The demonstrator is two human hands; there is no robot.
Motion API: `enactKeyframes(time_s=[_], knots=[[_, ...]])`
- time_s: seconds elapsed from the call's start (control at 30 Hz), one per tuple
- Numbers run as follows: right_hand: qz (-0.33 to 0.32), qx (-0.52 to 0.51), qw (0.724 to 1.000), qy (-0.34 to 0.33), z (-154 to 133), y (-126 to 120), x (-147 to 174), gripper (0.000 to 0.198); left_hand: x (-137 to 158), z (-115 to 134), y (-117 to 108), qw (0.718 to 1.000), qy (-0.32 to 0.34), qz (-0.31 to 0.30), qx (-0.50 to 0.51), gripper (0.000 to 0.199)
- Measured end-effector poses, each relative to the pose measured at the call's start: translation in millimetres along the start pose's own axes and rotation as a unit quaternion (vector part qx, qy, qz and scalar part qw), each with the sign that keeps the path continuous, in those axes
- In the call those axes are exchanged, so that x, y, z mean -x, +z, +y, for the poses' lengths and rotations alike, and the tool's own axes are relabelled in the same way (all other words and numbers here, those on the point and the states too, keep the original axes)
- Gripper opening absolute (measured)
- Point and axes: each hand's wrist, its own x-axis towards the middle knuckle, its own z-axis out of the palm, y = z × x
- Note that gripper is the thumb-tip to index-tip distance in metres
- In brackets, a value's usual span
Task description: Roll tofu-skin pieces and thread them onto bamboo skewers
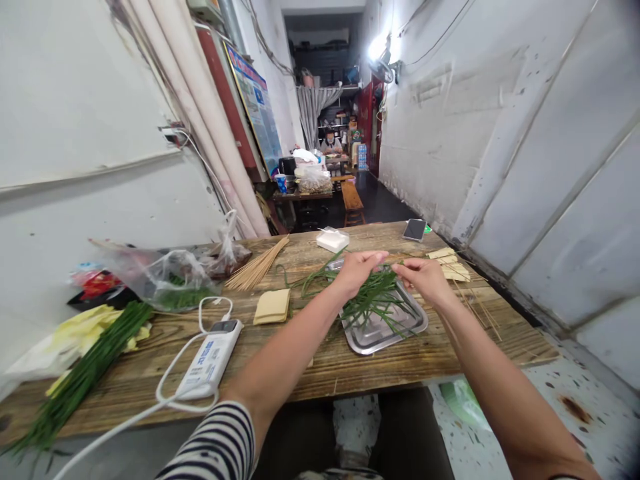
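Right hand (425, 275): fingers pinching slender green stalks (375, 293). Left hand (361, 269): fingers drawn together at the same strands; I cannot tell what they grip. Below my hands, the stalks tangle across a shiny, round-cornered metal tray (367, 337). To its left, a square stack of pale sheets (271, 307); farther, fanned thin sticks (259, 263). All on a grainy plank worktop (400, 375).
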Motion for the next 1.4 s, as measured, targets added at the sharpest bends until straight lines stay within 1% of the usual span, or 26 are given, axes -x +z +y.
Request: enactKeyframes(time_s=[0.1,0.2,0.27,0.37,0.4,0.43,0.5,0.53,0.57,0.6,0.7,0.73,0.8,0.87,0.97,1.03,1.07,1.1,1.13,1.17,1.2,1.23,1.27,1.33,1.37,1.4], knots=[[-0.002,0.016,0.999,-0.033,-1.6,18.4,2.5,0.037,5.8,0.8,14.0,0.998,-0.01,-0.035,0.047,0.031],[0.019,0.013,0.999,-0.032,-0.9,30.1,4.0,0.034,7.4,-1.4,20.1,0.994,-0.013,-0.072,0.084,0.034],[0.034,0.0,0.999,-0.032,-1.1,33.6,5.0,0.032,6.7,-2.1,20.2,0.991,-0.02,-0.089,0.102,0.037],[0.038,-0.032,0.998,-0.033,-5.0,32.6,5.8,0.034,7.1,0.6,15.6,0.991,-0.042,-0.075,0.106,0.044],[0.036,-0.05,0.998,-0.028,-7.2,30.3,5.7,0.034,8.7,2.4,12.8,0.991,-0.055,-0.083,0.094,0.046],[0.035,-0.071,0.997,-0.023,-9.7,27.2,5.4,0.034,11.3,4.5,9.5,0.989,-0.068,-0.107,0.07,0.046],[0.042,-0.112,0.993,-0.013,-14.4,19.4,4.7,0.035,19.4,8.7,2.6,0.98,-0.079,-0.182,0.002,0.045],[0.048,-0.128,0.991,-0.01,-16.2,15.5,4.5,0.035,24.4,10.3,-0.2,0.973,-0.074,-0.215,-0.031,0.045],[0.052,-0.139,0.989,-0.007,-17.5,11.9,4.7,0.035,29.7,11.6,-2.3,0.969,-0.065,-0.231,-0.057,0.044],[0.055,-0.147,0.988,-0.004,-18.3,9.1,5.3,0.036,34.8,12.7,-3.4,0.968,-0.056,-0.233,-0.078,0.043],[0.053,-0.17,0.984,0.016,-18.6,6.2,9.9,0.037,46.7,16.1,-2.1,0.965,-0.016,-0.199,-0.169,0.033],[0.052,-0.178,0.982,0.025,-18.6,7.1,12.2,0.037,49.2,17.8,-0.9,0.957,0.006,-0.191,-0.217,0.03],[0.052,-0.191,0.979,0.044,-19.1,10.4,17.2,0.039,52.5,22.2,0.7,0.933,0.06,-0.176,-0.308,0.027],[0.048,-0.196,0.978,0.057,-19.5,13.9,21.6,0.04,54.2,27.1,0.1,0.908,0.102,-0.17,-0.369,0.028],[0.026,-0.185,0.98,0.065,-18.5,14.5,25.6,0.042,55.9,32.0,-4.9,0.879,0.124,-0.167,-0.429,0.031],[0.007,-0.13,0.99,0.053,-17.7,9.5,26.9,0.041,57.2,32.7,-9.4,0.862,0.118,-0.159,-0.467,0.031],[0.016,-0.074,0.997,0.028,-18.0,5.9,27.8,0.04,58.0,32.5,-11.6,0.853,0.112,-0.151,-0.487,0.03],[0.039,0.001,0.999,-0.013,-19.3,2.4,29.2,0.038,58.9,31.9,-13.4,0.844,0.103,-0.142,-0.506,0.03],[0.064,0.089,0.992,-0.069,-21.8,-0.2,31.2,0.036,60.0,31.3,-14.8,0.836,0.095,-0.133,-0.523,0.029],[0.08,0.18,0.971,-0.132,-25.3,-1.2,34.0,0.032,61.4,30.6,-15.6,0.83,0.086,-0.128,-0.536,0.029],[0.075,0.268,0.942,-0.189,-29.8,0.1,37.5,0.028,63.0,30.1,-15.8,0.825,0.079,-0.125,-0.545,0.028],[0.044,0.347,0.908,-0.231,-34.9,3.9,41.6,0.025,64.8,29.7,-15.4,0.823,0.074,-0.125,-0.55,0.027],[-0.003,0.418,0.873,-0.253,-40.2,10.1,45.8,0.022,66.8,29.6,-14.6,0.822,0.071,-0.126,-0.551,0.026],[-0.094,0.529,0.806,-0.249,-49.6,27.5,53.3,0.018,71.1,30.0,-12.4,0.822,0.064,-0.125,-0.551,0.025],[-0.119,0.571,0.778,-0.232,-53.1,37.2,56.0,0.016,73.1,30.2,-11.8,0.824,0.06,-0.123,-0.55,0.024],[-0.133,0.604,0.757,-0.212,-55.8,46.5,58.0,0.015,74.9,30.5,-11.6,0.827,0.057,-0.123,-0.545,0.024]])
